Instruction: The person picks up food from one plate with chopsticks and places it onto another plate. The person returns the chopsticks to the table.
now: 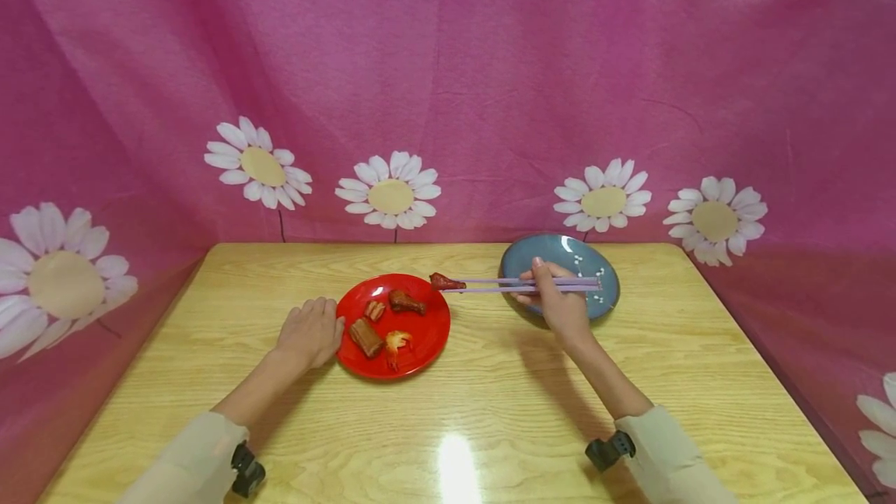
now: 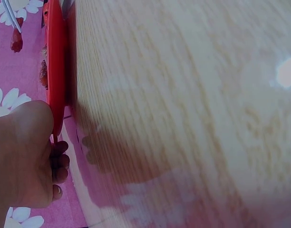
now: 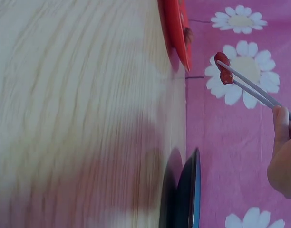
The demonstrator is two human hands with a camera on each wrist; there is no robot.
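Note:
My left hand [image 1: 309, 333] grips the left rim of a red plate [image 1: 427, 341], thumb above and fingertips curled beneath in the left wrist view. On the plate lie a brown drumstick [image 1: 406, 302], a small ribbed brown piece [image 1: 374, 310], a larger ribbed brown block [image 1: 366, 337] and an orange-yellow piece with thin prongs [image 1: 397, 344]. My right hand [image 1: 560, 306] holds a pair of pale purple chopsticks [image 1: 483, 281] pointing left. Their tips pinch a reddish drumstick [image 3: 223, 68], raised above the table near the plate's upper right rim. Beneath my right hand is a blue-grey plate [image 1: 602, 259].
The light wooden table [image 1: 420, 426] carries both plates, the blue-grey one near its back edge. A pink curtain [image 1: 448, 61] with white daisies hangs behind and along the sides. Black cameras [image 1: 610, 449] sit at both wrists.

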